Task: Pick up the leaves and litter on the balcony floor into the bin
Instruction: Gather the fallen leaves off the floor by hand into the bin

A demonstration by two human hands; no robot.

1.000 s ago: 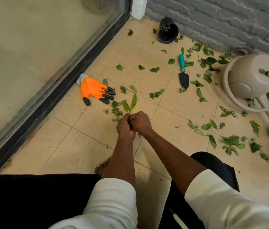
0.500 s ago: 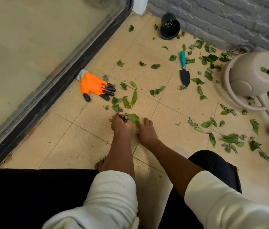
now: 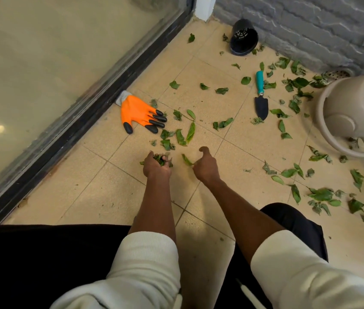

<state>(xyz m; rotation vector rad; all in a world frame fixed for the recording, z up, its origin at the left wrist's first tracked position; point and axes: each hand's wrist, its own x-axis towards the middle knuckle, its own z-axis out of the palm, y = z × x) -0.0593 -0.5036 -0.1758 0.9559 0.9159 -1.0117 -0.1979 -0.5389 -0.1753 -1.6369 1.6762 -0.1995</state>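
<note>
- Since half a second ago: right hand (image 3: 204,167) lifted off the tiles, now pinching one leaf (image 3: 186,160), thumb up.
- Left hand (image 3: 157,165) cupped around a crumpled wad of leaves (image 3: 160,159) (same grip as before).
- Far scatter: flat, glossy green leaves (image 3: 184,134) beside a rubbery orange glove (image 3: 139,113); smooth beige tiles (image 3: 100,188).

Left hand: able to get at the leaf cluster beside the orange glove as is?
Probably reachable, but the left hand already grips a wad of leaves. The leaf cluster lies just ahead on bare tile, nothing between; the orange glove sits beside it, not over it.
</note>
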